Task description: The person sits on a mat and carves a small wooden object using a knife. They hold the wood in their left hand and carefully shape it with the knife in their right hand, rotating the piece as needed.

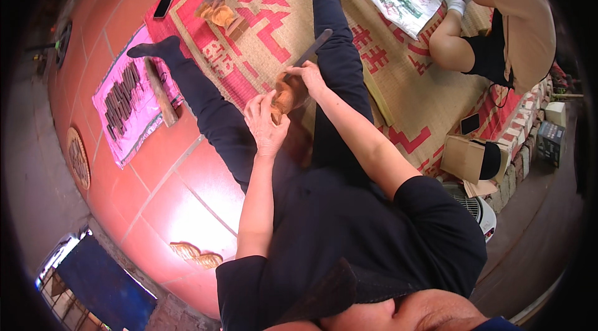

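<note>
Between my legs, over the edge of the mat, I hold a small brown wooden carving (284, 99). My left hand (265, 120) is closed on its near side, with the fingers bent over the wood. My right hand (308, 79) grips a long, flat, dark tool that looks like a file (315, 47). Its rounded end points away from me, up and to the right, and its near end lies by the carving. My fingers hide part of the wood. A second, yellowish wood carving (219, 14) stands on the mat farther off.
Left, a pink cloth (138, 120) bears a row of slim dark tools (123, 95) and a wooden bar (161, 94). A phone (165, 3) lies beyond. At right sits another person (523, 26), near a white sheet (420, 16) with tools. A cardboard box (460, 156) stands nearer.
</note>
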Motion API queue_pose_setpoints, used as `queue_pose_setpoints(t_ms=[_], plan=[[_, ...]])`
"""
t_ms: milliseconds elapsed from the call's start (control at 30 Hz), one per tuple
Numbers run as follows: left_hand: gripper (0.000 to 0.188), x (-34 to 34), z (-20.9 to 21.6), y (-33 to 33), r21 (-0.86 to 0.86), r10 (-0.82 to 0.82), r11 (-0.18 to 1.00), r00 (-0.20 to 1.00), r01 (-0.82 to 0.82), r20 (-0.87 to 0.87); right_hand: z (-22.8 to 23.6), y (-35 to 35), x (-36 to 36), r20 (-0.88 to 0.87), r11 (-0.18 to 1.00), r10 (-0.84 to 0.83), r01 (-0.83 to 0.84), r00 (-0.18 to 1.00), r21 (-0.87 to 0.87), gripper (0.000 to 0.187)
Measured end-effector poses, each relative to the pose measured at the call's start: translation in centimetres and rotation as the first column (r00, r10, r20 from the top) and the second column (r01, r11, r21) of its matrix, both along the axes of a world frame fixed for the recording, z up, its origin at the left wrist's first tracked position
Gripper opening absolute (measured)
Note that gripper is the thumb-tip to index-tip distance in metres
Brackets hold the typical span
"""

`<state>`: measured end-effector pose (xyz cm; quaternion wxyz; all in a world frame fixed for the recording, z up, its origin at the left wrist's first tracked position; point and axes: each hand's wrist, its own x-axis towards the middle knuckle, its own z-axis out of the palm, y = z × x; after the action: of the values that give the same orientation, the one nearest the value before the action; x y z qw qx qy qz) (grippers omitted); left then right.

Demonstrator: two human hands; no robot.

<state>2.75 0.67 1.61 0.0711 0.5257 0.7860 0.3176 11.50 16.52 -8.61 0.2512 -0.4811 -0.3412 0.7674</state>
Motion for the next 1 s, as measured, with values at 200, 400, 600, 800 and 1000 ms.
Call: queue_pose_setpoints(t_ms=[200, 400, 600, 800, 1000], plan=[[0.062, -0.3, -0.2, -0.3, -0.010, 0.020, 1.000, 1.000, -0.020, 0.014, -1.1, 0.2, 0.0, 0.001, 0.999, 0.041, -0.041, 0.999, 0.016, 0.023], [0.061, -0.3, 0.0, 0.1, -0.020, -0.019, 1.000, 1.000, 0.018, -0.017, -0.8, 0.4, 0.0, 0.073, 0.999, 0.022, -0.025, 0.997, 0.032, 0.021], [0.062, -0.9, -0.5, -0.5, 0.008, 0.041, 0.999, 0.999, -0.041, 0.019, 0.8, 0.2, 0.1, 0.066, 0.988, 0.114, -0.120, 0.991, 0.099, 0.020], [0.062, -0.9, -0.3, -0.3, 0.000, 0.022, 1.000, 0.999, -0.022, 0.035, 0.5, 0.5, 0.0, 0.053, 0.991, 0.023, -0.029, 0.998, 0.128, 0.016], [0.062, -1.7, -0.8, -1.0, -0.002, 0.066, 0.998, 0.995, -0.066, 0.072, 1.0, 0.2, -0.1, -0.002, 0.969, 0.178, -0.175, 0.984, 0.172, 0.019]])
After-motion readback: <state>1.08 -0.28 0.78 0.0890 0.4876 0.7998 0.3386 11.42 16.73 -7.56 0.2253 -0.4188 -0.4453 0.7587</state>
